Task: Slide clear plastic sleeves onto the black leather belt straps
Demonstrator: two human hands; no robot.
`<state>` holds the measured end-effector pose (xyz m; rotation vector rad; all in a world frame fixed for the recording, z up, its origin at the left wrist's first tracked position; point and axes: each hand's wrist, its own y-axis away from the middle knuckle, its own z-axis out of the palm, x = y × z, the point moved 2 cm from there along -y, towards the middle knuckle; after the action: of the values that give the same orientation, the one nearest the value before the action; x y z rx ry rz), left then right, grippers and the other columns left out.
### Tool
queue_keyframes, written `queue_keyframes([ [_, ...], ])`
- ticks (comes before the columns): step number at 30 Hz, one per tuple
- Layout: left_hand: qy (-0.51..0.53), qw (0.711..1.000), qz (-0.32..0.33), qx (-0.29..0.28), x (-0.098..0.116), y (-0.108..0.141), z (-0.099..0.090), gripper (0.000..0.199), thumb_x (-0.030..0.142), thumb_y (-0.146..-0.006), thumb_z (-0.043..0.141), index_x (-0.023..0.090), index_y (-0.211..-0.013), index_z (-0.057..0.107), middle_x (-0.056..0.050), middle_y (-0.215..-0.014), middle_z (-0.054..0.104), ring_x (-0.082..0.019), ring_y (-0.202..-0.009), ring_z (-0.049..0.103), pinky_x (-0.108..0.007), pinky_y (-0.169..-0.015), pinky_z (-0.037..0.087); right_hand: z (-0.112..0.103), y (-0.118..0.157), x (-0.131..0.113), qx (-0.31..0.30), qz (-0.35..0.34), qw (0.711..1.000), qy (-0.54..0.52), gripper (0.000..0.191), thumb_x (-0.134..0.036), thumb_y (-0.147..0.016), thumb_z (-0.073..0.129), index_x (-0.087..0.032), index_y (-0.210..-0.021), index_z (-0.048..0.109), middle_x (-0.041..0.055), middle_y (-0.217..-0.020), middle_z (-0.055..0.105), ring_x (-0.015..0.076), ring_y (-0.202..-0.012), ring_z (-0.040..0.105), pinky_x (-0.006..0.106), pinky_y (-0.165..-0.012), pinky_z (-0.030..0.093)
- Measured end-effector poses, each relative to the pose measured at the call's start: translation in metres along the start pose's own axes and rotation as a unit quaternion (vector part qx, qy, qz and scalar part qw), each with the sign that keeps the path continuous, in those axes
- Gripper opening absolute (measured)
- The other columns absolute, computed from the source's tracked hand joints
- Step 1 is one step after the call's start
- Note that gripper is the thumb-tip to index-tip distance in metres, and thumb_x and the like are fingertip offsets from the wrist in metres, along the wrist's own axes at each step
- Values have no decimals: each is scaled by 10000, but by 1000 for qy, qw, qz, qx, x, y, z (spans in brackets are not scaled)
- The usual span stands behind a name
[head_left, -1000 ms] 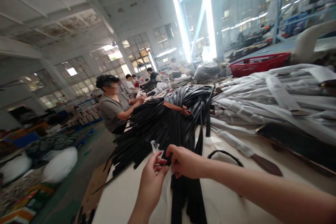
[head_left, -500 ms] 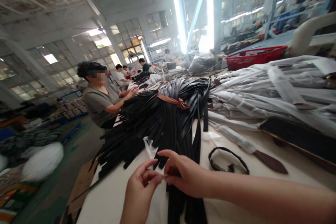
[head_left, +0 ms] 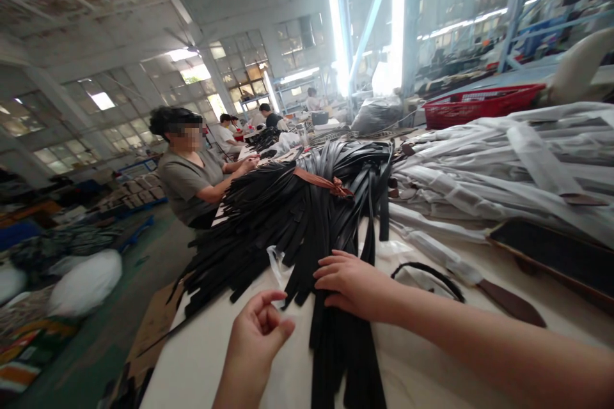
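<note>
Long flat black straps (head_left: 268, 230) lie in a thick bundle, bound by a brown tie (head_left: 316, 180). My right hand (head_left: 357, 284) rests over the straps that run toward me, fingers stretched out and nothing gripped. To its left, above the pale table (head_left: 192, 358), is my left hand (head_left: 259, 335). Its fingers are loosely curled and the thumb stands apart from them, with nothing visible between. Just beyond the left hand lies a strip of clear plastic (head_left: 277, 265). A black band (head_left: 434, 271) curves on the table behind my right forearm, partly hidden by it.
White-wrapped straps (head_left: 480, 166) with brown ends are heaped on the right, beside a dark long board (head_left: 551, 255). A red basket (head_left: 480, 107) sits behind them. At the table's left edge a co-worker (head_left: 185, 172) stands with hands over the far straps.
My hands have come apart from a shared pinch. The right has moved forward and flattened onto the black straps; the left has stayed near its place, its thumb now free of the other hand.
</note>
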<state>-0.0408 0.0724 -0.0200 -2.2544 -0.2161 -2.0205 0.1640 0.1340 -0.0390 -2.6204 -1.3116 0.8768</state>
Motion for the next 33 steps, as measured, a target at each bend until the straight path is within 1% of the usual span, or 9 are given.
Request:
queue_keyframes([
  [3,-2,1000,6,10,0,1,0,394,181,-526,776,109,-882,621,97,-506,458,-47,-474,392,-152,-490,286,3,-1,-1,41,-17,999,-28,93,-238,-826,645,-228,-908,688,33,-1057,703,228,-1104,581,481,-1066,266],
  [6,-5,1000,10,15,3,2,0,359,176,-536,758,120,-856,608,99,-511,456,-50,-480,397,-152,-491,291,1,1,-9,95,-26,994,-52,77,-190,-863,579,-209,-871,653,24,-945,706,182,-994,617,449,-1077,253],
  [9,-16,1000,6,12,5,4,0,341,177,-542,749,133,-842,592,99,-525,467,-60,-493,419,-158,-500,317,-7,4,-24,148,-38,987,-40,107,-194,-907,496,-183,-878,599,27,-825,665,155,-841,613,400,-1047,308],
  [11,-34,999,5,1,6,4,0,337,172,-536,752,145,-824,578,94,-531,483,-73,-509,448,-168,-513,342,-12,6,-35,163,-56,985,-10,136,-211,-923,454,-177,-858,568,34,-764,631,164,-776,588,363,-962,383],
  [14,-72,997,21,-8,9,5,-1,335,176,-552,751,166,-825,557,88,-543,506,-97,-542,485,-187,-543,374,-16,6,-43,151,-55,986,31,147,-213,-919,439,-183,-807,530,43,-727,604,180,-737,555,316,-790,433],
  [16,-99,994,39,3,12,6,-1,325,185,-578,738,178,-843,551,88,-550,512,-109,-559,500,-202,-572,392,-16,5,-44,140,-43,988,43,148,-208,-912,443,-188,-782,511,38,-712,596,179,-720,545,310,-762,423],
  [19,-142,988,60,21,14,8,0,314,195,-602,722,190,-869,557,85,-562,523,-130,-587,532,-226,-612,412,-15,5,-42,129,-33,990,45,141,-199,-908,441,-190,-784,507,27,-715,601,168,-709,550,322,-821,406],
  [23,-167,983,77,24,13,9,1,314,211,-620,721,202,-890,560,79,-583,539,-150,-612,555,-252,-650,432,-17,5,-43,117,-31,992,41,134,-198,-907,440,-188,-796,516,26,-734,614,159,-719,567,322,-884,385],
  [33,-191,978,79,23,12,8,1,311,223,-630,725,218,-897,567,79,-576,548,-163,-611,570,-268,-668,435,-13,5,-39,96,-18,994,52,107,-200,-895,457,-185,-824,535,28,-758,633,153,-744,586,328,-942,355],
])
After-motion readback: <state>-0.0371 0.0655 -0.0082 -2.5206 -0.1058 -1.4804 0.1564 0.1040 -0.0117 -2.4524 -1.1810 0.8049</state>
